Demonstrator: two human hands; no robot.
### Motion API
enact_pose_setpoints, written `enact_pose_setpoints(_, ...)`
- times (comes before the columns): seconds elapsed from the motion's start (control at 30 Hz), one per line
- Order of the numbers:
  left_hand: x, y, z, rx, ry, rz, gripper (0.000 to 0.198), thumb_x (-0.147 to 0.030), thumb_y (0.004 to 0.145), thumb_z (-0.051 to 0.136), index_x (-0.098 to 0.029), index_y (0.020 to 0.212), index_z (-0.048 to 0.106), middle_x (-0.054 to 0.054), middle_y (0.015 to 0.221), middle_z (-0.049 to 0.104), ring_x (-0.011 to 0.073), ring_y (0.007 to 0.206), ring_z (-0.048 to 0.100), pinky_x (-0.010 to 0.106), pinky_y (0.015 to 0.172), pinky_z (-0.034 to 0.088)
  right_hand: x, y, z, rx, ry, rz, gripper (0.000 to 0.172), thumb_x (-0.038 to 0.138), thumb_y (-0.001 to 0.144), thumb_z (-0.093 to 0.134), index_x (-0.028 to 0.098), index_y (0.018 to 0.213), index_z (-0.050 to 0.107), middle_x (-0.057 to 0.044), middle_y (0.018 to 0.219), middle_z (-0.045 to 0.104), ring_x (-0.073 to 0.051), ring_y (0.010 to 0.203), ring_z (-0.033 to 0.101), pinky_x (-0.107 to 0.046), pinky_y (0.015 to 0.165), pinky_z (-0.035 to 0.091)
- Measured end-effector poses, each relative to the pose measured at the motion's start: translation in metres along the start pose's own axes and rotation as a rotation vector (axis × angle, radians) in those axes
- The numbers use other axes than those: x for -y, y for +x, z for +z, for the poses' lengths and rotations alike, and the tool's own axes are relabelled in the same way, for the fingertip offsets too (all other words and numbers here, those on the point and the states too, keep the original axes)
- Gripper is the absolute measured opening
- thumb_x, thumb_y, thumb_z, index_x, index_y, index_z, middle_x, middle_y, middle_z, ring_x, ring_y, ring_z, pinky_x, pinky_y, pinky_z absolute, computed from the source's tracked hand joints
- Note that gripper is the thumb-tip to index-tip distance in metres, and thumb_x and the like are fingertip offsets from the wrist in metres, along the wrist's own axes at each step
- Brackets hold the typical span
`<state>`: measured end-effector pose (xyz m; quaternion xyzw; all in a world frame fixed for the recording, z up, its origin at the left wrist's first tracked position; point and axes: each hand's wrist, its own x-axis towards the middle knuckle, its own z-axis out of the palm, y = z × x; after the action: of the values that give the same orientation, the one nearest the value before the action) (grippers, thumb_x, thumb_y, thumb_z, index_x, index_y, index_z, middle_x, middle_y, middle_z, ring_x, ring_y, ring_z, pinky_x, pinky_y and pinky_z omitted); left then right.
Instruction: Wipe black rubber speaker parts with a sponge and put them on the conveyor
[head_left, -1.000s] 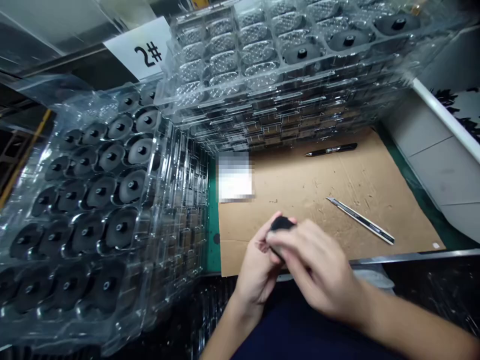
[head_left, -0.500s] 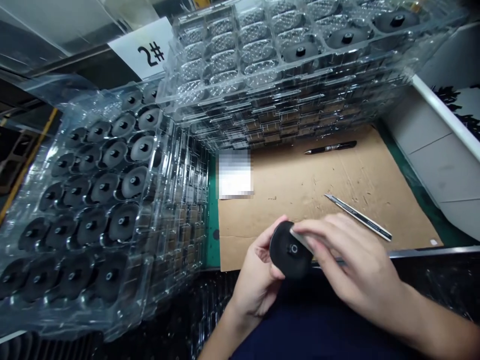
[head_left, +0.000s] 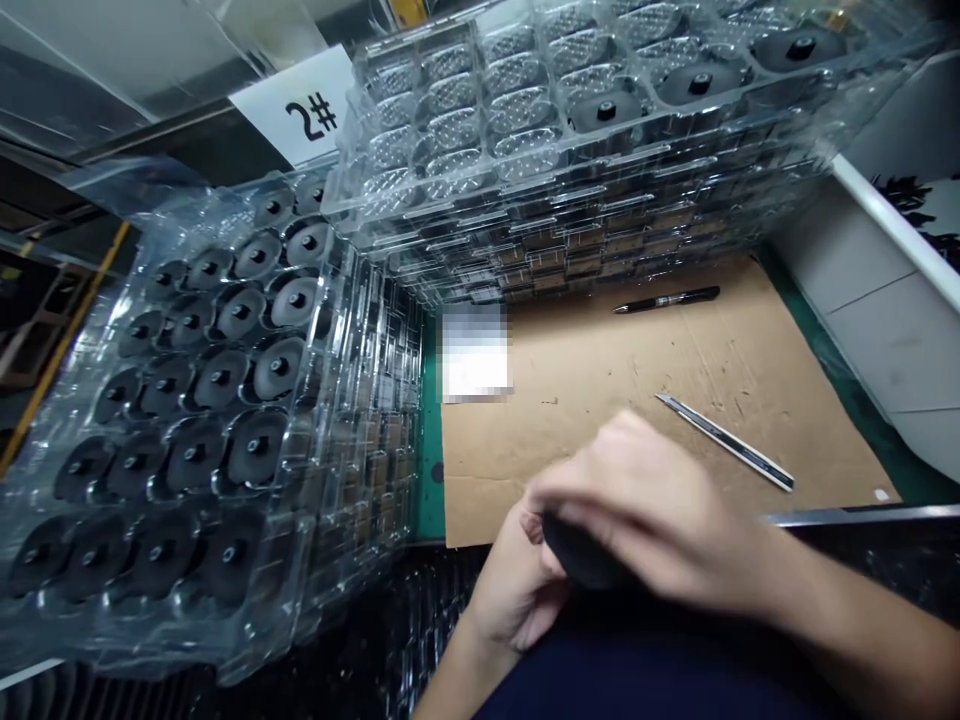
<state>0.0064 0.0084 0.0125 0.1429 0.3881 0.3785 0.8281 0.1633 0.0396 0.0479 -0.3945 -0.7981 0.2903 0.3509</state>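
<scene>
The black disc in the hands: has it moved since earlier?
Yes, the black disc sits lower, further from the craft knife on the cardboard, with the right hand now over most of it.

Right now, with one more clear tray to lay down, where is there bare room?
Bare cardboard lies between the blurred white label, the pen and the utility knife; a narrower strip lies right of the knife. Crowded: the stacked clear trays behind and left, and in front, where the left hand and right hand hold a black disc.
</scene>
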Motion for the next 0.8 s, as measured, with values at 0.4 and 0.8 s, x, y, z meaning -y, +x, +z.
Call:
enact_pose_setpoints(0.4,-0.006,0.001,-0.003,0.182,-0.219,-0.055,0.063,-0.039,0.060,0.079,-0.023,0.117,0.059,0.011,0.125,0.058,0.0312,0.107,0.060,0.035,0.083,0.053,-0.059,-0.094,0.064,0.057,0.224,0.470,0.026,0.020,0.085,0.052,0.031,0.106,0.061,-0.001,0.092,0.071,-0.019,0.078,0.068,-0.029,0.064,0.057)
enact_pose_setpoints(0.8,0.007,0.002,-0.001,0.001,-0.110,0.109,0.063,-0.034,0.061,0.079,-0.024,0.119,0.058,0.008,0.118,0.062,0.0267,0.113,0.056,0.037,0.102,0.039,0.013,-0.027,0.007,-0.258,0.006,0.213,0.032,0.016,0.086,0.049,0.021,0.118,0.053,-0.007,0.102,0.064,-0.019,0.091,0.058,-0.035,0.081,0.046)
